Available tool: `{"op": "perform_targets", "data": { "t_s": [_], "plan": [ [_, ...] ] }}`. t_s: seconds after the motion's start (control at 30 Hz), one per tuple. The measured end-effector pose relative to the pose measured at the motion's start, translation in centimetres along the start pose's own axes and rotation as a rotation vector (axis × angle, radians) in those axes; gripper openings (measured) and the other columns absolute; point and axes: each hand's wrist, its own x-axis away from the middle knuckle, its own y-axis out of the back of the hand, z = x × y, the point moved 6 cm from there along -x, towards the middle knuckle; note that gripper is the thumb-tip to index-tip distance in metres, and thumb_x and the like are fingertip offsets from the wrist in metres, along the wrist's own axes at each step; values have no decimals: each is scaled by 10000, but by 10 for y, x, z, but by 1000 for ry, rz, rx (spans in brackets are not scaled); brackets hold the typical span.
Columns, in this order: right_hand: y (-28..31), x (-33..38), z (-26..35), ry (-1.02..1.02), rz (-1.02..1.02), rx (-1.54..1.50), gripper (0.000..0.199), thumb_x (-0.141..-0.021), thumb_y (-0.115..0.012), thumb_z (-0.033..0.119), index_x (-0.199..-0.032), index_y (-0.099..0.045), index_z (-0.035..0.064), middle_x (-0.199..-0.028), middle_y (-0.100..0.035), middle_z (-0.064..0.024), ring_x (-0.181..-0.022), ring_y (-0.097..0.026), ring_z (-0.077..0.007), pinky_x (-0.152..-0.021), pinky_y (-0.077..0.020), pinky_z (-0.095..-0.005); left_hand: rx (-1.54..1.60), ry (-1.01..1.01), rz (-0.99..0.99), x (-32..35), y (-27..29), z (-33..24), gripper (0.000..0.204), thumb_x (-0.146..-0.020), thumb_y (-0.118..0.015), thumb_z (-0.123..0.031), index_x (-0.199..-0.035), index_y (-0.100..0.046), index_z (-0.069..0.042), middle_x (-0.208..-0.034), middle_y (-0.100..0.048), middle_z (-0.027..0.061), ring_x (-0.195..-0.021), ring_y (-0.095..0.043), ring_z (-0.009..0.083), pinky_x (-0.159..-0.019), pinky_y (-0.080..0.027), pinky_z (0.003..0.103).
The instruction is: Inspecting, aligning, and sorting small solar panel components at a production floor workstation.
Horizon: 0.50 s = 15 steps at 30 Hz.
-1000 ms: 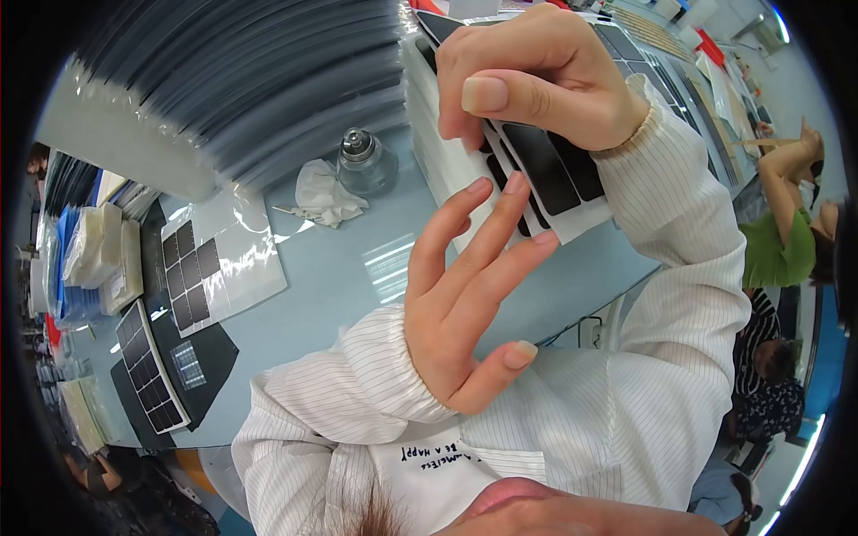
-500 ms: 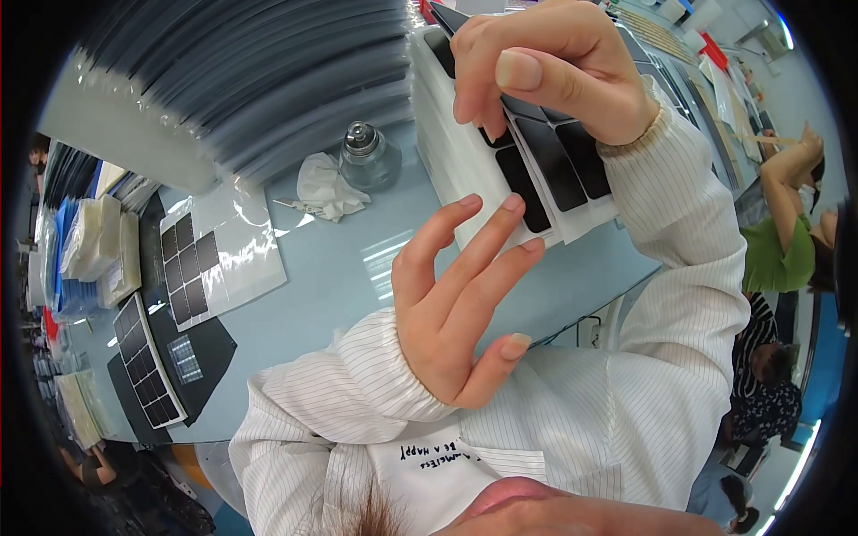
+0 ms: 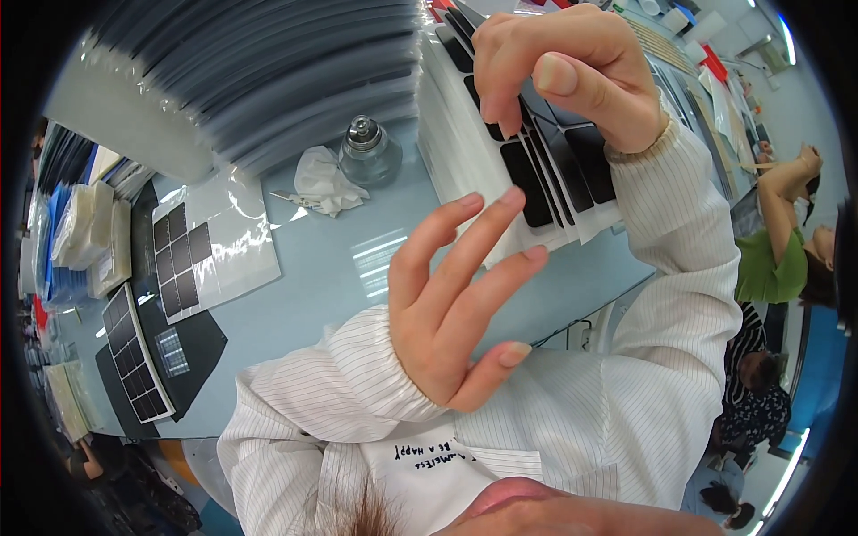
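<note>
A pale blue-grey table [image 3: 317, 299] spread beneath the work, and a tall heap of dark sheets in clear bags [image 3: 295, 71] filled its far left part. Right of that heap lay the stack of white sheets [image 3: 460, 170], its top carrying rounded black panels [image 3: 527, 183]; this stack sat under and just beyond the person's hands.

The right sleeve [image 3: 679, 259], white with thin stripes, came up along the right side, and the wrist bent so that the right hand [image 3: 572, 80] turned leftward over the stack. Its fingers curled down and inward, the thumb crooked beside them. The curled fingers hid their own tips, so whether they pinched a sheet or merely rested there could not be told.

The left sleeve [image 3: 357, 357] crossed low from the left. The left hand [image 3: 451, 308] was loose and empty, fingers spread and slightly bent toward the stack's near edge, thumb held apart to the right.

Further left lay a glossy clear sheet [image 3: 237, 259] bearing dark squares, with a narrow white-edged panel [image 3: 134, 353] near it. Between the clear sheet and the stack stood a metal-capped glass bottle [image 3: 373, 156], a crumpled white tissue [image 3: 323, 183] just beside it.
</note>
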Motion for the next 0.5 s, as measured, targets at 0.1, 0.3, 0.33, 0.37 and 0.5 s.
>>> {"op": "perform_targets", "data": {
  "t_s": [0.1, 0.3, 0.33, 0.37, 0.5],
  "plan": [
    [1, 1, 0, -18, -1, 0, 341, -926, -575, 260, -819, -673, -49, -681, -635, -97, -628, -591, -173, -593, -433, -267, -62, 24, 33, 1, -2, 1, 474, -876, -473, -312, -1191, -581, 24, -1289, -559, 211, -1162, -487, 379, -912, -395, 410],
    [0, 1, -2, -18, -6, -36, 349, -924, -578, 274, -821, -673, -46, -683, -637, -99, -630, -597, -177, -594, -438, -268, -37, 49, 39, 0, -4, -2, 455, -861, -466, -294, -1160, -604, 20, -1285, -571, 195, -1143, -499, 366, -860, -403, 402],
    [0, 1, -2, -18, -5, -36, 349, -924, -578, 274, -821, -673, -46, -683, -637, -99, -630, -597, -177, -594, -438, -268, 9, 56, 19, 0, -4, -1, 448, -858, -463, -289, -1150, -610, 17, -1285, -572, 198, -1135, -505, 363, -849, -403, 399],
    [0, 0, -2, -12, -8, -23, 357, -925, -576, 282, -822, -674, -46, -686, -639, -102, -638, -600, -180, -601, -440, -270, 8, 56, 18, 0, -4, -1, 448, -858, -463, -289, -1150, -610, 17, -1285, -572, 198, -1135, -505, 363, -849, -403, 399],
    [-4, -2, -5, -28, -12, -42, 368, -924, -575, 294, -826, -675, -46, -699, -646, -112, -673, -609, -189, -620, -447, -279, 29, 31, 1, -2, -4, -3, 439, -855, -463, -280, -1147, -607, 14, -1288, -572, 204, -1114, -520, 358, -824, -407, 388]
  ]
}}
